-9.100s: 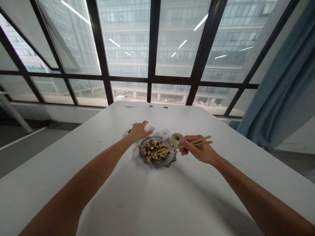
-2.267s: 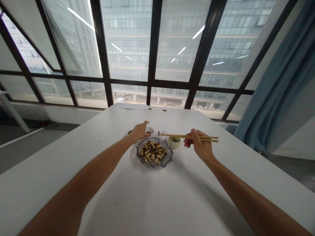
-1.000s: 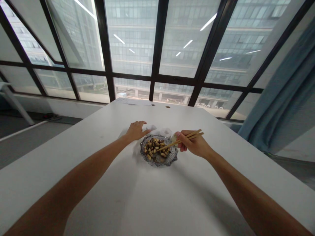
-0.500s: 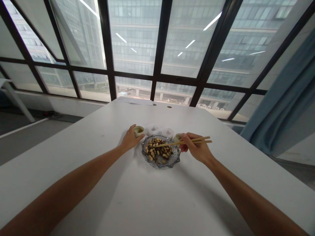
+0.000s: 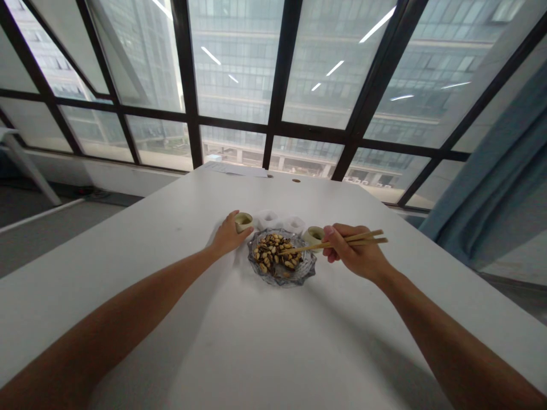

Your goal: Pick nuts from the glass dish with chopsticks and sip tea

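My left hand (image 5: 229, 234) is wrapped round a small pale green cup (image 5: 243, 222) standing on the table, left of the glass dish. With my right hand (image 5: 348, 249) I grip a pair of wooden chopsticks (image 5: 363, 237), their tips over the nuts and seeds. The clear glass dish (image 5: 308, 272), scalloped at its rim, holds a pile of mixed nuts and dark striped seeds (image 5: 273, 250). A second greenish cup (image 5: 315, 233) sits just beyond the dish, partly behind my right hand's chopsticks. Whether the tips pinch a piece is too small to tell.
Two small white cups (image 5: 268, 218) stand behind the dish, between the green ones. Papers (image 5: 235, 169) lie at the far end of the white table (image 5: 256, 341), near two round dark spots. Large windows rise beyond it, and a blue curtain (image 5: 491, 165) hangs at the right.
My right hand and the chopsticks have shifted to the right, with the tips moving rightward over the pile. More of the right green cup shows. My left hand stays on its cup.
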`<state>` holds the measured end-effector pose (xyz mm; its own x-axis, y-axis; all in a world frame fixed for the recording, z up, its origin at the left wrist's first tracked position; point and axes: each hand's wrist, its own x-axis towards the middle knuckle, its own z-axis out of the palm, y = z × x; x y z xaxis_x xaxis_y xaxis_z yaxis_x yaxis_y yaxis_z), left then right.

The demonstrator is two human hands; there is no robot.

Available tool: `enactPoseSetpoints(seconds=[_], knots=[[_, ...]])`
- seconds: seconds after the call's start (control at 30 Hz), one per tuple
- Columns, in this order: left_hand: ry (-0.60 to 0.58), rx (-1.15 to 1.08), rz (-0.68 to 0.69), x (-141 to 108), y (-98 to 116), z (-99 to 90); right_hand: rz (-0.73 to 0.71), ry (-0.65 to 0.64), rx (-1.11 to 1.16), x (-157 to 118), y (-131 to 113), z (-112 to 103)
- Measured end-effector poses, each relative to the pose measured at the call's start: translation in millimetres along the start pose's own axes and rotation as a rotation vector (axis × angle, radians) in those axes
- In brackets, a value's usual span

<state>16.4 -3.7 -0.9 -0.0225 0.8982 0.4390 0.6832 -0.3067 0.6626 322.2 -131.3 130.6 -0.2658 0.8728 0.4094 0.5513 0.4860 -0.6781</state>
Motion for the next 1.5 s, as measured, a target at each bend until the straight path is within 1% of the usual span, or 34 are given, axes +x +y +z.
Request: enactPoseSetpoints(seconds=[0.2, 0.47, 0.73, 0.9, 1.03, 1.23, 1.5], knots=[[0.005, 0.006, 0.017, 0.6, -0.9, 0.6, 0.005, -0.040, -0.020, 1.0, -1.3, -1.8], [-0.002, 0.002, 0.011, 0.6, -0.1, 0.4, -0.065, -0.154, -0.042, 0.0, -5.6, 0.6], [0.012, -0.011, 0.015, 0.8, -1.3, 1.7, -0.030, -0.141, -0.018, 0.3, -7.3, -1.2], [0.005, -0.024, 0.002, -0.7, 1.1, -0.2, -0.007, -0.073, 0.015, 2.2, -0.8, -4.9], [0.002, -0.018, 0.006, -1.1, 2.5, -1.1, 0.006, -0.051, 0.031, 3.7, 1.4, -3.6], [0.004, -0.017, 0.007, -0.5, 2.1, -0.9, 0.012, -0.074, 0.035, 2.9, 2.6, 1.9], [-0.002, -0.019, 0.002, -0.9, 2.4, -1.5, 0.006, -0.103, 0.025, 2.7, 2.0, 1.1]])
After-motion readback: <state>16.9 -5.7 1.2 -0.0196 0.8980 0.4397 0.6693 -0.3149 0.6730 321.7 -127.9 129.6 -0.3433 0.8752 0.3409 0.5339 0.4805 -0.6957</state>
